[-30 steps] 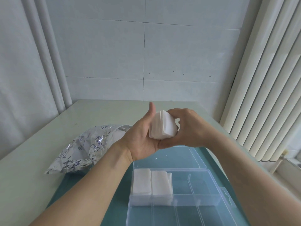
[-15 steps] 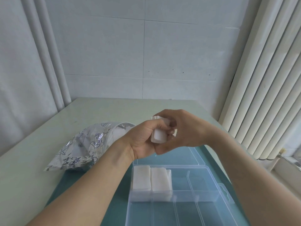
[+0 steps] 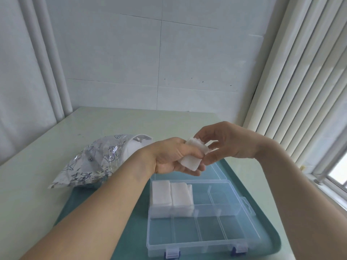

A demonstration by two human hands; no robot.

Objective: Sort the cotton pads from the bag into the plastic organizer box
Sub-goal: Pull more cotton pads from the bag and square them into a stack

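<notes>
Cotton pads [image 3: 193,156]: a small white stack held in the air above the organizer box [image 3: 199,220]. Left hand [image 3: 174,158]: grip curled round the stack, thumb across it. Right hand [image 3: 225,143]: fingertips pinch the stack's upper end, apparently. Box: clear plastic, lid open, lying on a teal mat [image 3: 131,239]; two pad stacks [image 3: 171,194] fill its far-left compartments. Silver printed bag [image 3: 97,160]: on the desk [image 3: 37,175], left of the box.
</notes>
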